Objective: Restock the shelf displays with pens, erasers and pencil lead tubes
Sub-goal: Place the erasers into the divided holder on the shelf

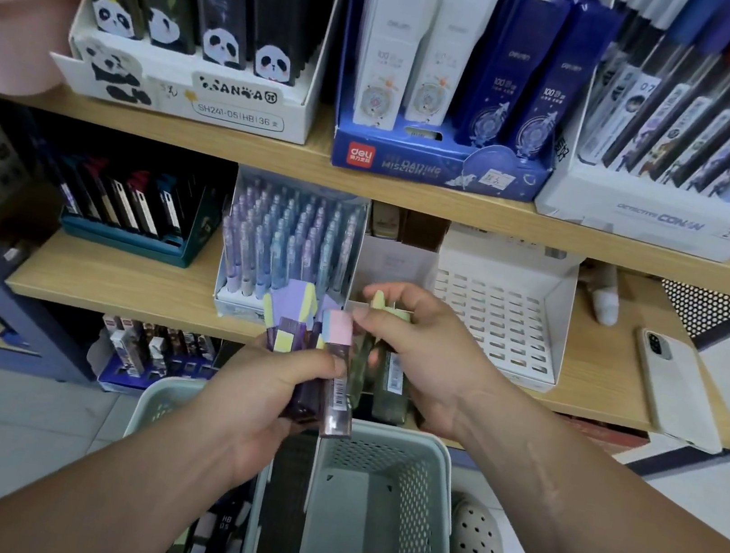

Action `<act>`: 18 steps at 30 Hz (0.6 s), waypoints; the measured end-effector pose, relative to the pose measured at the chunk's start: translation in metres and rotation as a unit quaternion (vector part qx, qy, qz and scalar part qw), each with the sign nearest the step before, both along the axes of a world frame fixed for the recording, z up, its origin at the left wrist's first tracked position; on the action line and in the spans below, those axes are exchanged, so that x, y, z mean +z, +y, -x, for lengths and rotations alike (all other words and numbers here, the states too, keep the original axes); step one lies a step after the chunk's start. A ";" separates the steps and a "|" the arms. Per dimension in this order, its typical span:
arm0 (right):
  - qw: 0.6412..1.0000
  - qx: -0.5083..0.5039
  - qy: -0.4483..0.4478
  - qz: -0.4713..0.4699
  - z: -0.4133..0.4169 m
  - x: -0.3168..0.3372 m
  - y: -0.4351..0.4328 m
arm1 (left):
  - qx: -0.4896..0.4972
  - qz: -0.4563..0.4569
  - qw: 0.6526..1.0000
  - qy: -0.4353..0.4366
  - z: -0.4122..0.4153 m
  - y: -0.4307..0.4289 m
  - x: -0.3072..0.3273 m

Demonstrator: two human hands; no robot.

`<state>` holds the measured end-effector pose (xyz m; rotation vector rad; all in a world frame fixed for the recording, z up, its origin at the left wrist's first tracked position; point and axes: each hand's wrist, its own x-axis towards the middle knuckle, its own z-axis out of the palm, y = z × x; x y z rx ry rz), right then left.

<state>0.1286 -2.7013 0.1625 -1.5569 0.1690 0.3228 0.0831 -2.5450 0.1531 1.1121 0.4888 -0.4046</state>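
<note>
A pen box (pixel 262 251) is sitting on the shelf (pixel 116 277) left of a tray (pixel 498 324), a phone (pixel 672 393) farther right; a basket (pixel 371 504) is standing in front, tubes (pixel 339 391) above it.

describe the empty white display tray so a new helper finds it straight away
Look at the middle wooden shelf. A little right of the box packed with pastel purple and blue pens sits a white cardboard tray. Unlike its neighbours it holds no stock, only rows of bare slots in its sloping floor.
</note>
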 end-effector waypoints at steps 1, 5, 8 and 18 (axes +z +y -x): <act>1.000 -0.005 0.005 0.012 -0.003 0.002 -0.003 | 0.015 -0.021 1.000 0.001 -0.001 0.001 0.000; 0.997 -0.039 0.019 0.056 -0.018 0.005 -0.023 | 0.070 -0.088 0.994 0.003 -0.006 0.014 -0.005; 0.990 -0.050 -0.002 0.133 -0.028 0.003 -0.026 | 0.079 -0.079 0.994 0.009 -0.009 0.021 -0.004; 0.964 -0.064 -0.124 0.227 -0.069 0.008 -0.028 | 0.048 -0.056 0.997 -0.012 -0.011 0.021 -0.001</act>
